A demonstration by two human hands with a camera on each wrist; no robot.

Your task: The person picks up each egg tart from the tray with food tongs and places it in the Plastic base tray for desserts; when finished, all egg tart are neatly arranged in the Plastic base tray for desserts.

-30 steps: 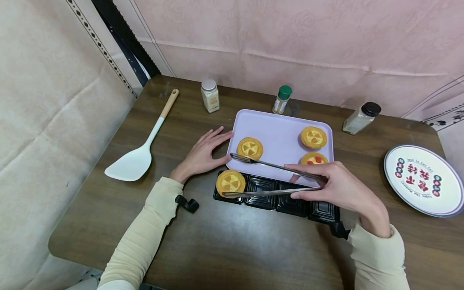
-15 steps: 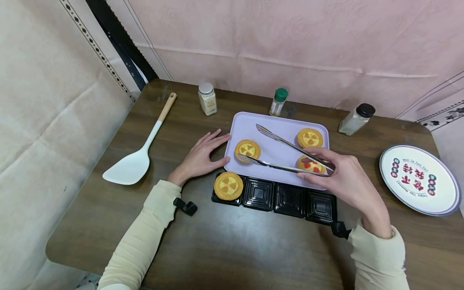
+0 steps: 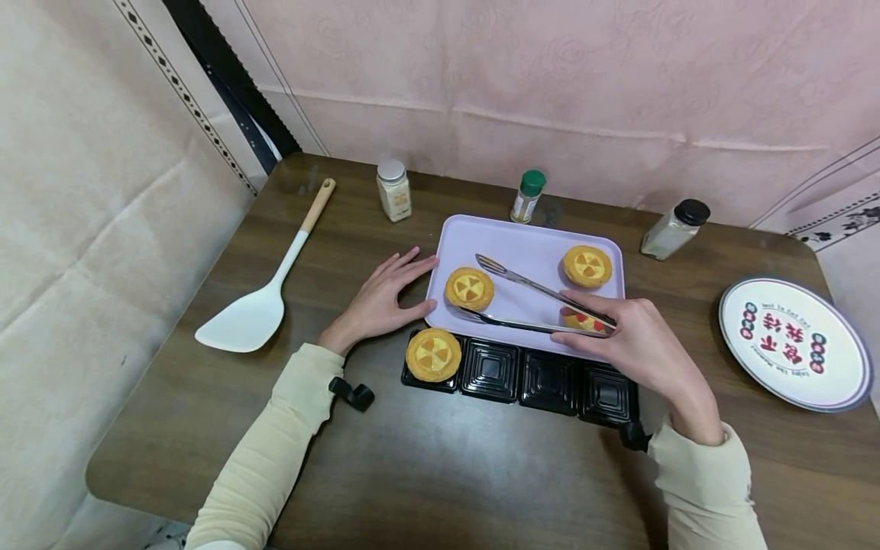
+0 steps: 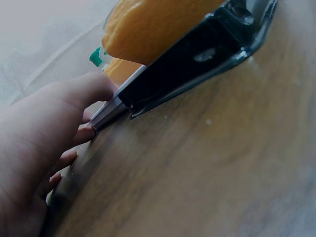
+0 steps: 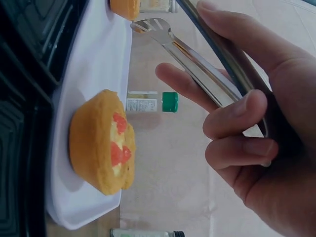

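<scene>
My right hand (image 3: 635,336) grips metal tongs (image 3: 543,289) above the lilac tray (image 3: 516,237). The tongs' arms are spread, with nothing between the tips; one tip hangs over bare tray and the other by the near edge of a tart (image 3: 470,287) with a yellow pattern. A red-dotted tart (image 5: 101,143) sits under the tongs near my right fingers, partly covered in the head view. Another yellow tart (image 3: 587,266) is at the tray's right. My left hand (image 3: 385,298) lies with fingers spread, touching the tray's left edge. One tart (image 3: 433,354) fills the leftmost compartment of a black divided tray (image 3: 550,380).
A white spatula (image 3: 250,313) with a wooden handle lies at left. Behind the tray stand a grey-lidded jar (image 3: 394,191) and a green-capped jar (image 3: 527,196); a black-capped jar (image 3: 675,229) is farther right. A plate with red characters (image 3: 795,344) is at the right.
The tongs swung from over the black tray and its tart up over the lilac tray, then shifted slightly left and lower towards the left tart. My left hand kept its place at the tray's edge.
</scene>
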